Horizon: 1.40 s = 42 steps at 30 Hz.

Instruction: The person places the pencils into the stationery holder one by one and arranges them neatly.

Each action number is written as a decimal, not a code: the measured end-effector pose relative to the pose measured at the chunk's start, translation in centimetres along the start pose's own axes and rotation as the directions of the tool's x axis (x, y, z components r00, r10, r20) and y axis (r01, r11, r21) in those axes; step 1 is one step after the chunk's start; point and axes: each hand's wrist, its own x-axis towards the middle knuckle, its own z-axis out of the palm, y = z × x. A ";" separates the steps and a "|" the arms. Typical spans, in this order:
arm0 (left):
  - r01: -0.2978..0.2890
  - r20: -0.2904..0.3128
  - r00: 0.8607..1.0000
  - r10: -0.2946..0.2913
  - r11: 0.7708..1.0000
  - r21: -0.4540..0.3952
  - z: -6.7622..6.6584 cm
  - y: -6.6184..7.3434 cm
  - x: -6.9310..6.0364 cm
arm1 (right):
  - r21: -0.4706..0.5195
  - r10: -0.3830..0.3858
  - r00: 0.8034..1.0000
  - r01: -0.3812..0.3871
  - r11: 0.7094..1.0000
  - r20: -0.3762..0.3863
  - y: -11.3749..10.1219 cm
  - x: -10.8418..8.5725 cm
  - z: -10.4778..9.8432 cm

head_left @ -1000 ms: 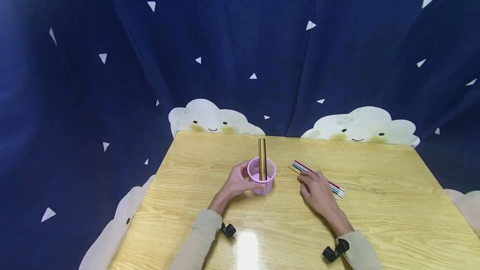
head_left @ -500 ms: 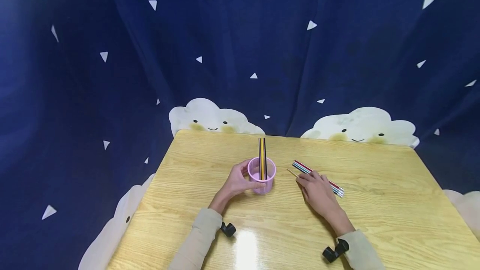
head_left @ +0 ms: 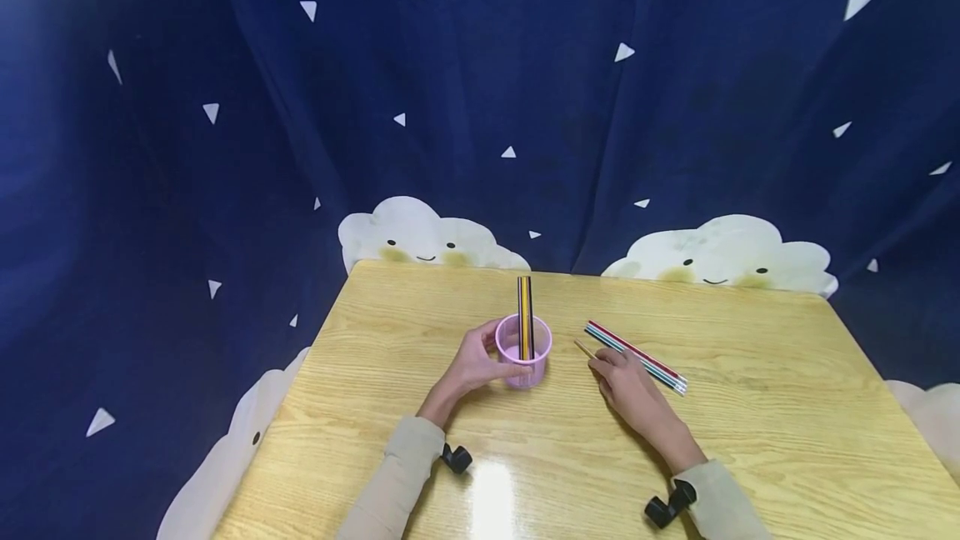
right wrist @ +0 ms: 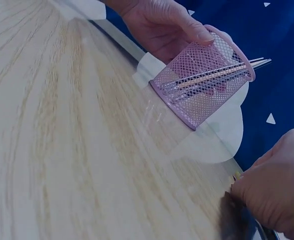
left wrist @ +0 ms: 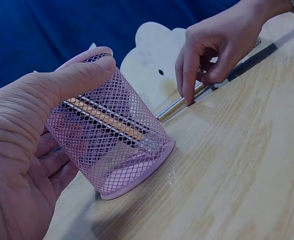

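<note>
A pink mesh pen holder (head_left: 536,378) stands upright on the table, with several yellow and dark striped pencils (head_left: 525,307) leaning in it. My left hand (head_left: 477,358) grips its side, thumb across the front near the rim and fingers behind, as the left wrist view also shows. To the right, my right hand (head_left: 637,394) pinches a thin golden-yellow pencil (head_left: 583,348) low over the tabletop; the hand hides the pencil's rear part. Just beyond this hand lie several loose pencils (head_left: 652,366), red and teal, side by side. In the right wrist view the pinching fingertips are mostly hidden.
The wooden table (head_left: 420,307) ends at the back against a dark blue curtain (head_left: 450,65) with white triangles and clouds. Each wrist bears a small black camera, such as the left camera (head_left: 457,460).
My right hand has drawn the golden-yellow pencil slightly left and nearer, away from the red and teal pencils. My left hand and the pen holder have stayed in place.
</note>
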 end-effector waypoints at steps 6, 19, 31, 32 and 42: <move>-0.007 -0.004 1.000 0.007 1.000 0.001 0.0 0.0 0.2 | 0.017 0.077 0.995 -0.079 0.997 0.068 -0.5 0.3 -0.4; 0.006 -0.003 1.000 -0.006 1.000 0.004 -0.1 0.0 0.1 | 0.191 0.116 0.991 -0.101 0.976 -0.070 -0.9 1.2 -0.7; 0.011 -0.003 1.000 -0.010 1.000 0.007 0.1 -0.2 0.0 | 0.431 0.158 0.945 -0.020 0.902 -0.286 -1.2 3.4 -2.0; 0.009 -0.002 1.000 -0.009 1.000 0.008 0.0 -0.2 0.0 | 0.443 0.160 0.940 -0.011 0.896 -0.301 -1.1 3.7 -2.2; 0.009 -0.006 1.000 -0.009 1.000 0.012 0.1 0.0 0.0 | 0.452 0.194 0.895 0.009 0.892 -0.401 -1.5 6.4 -4.2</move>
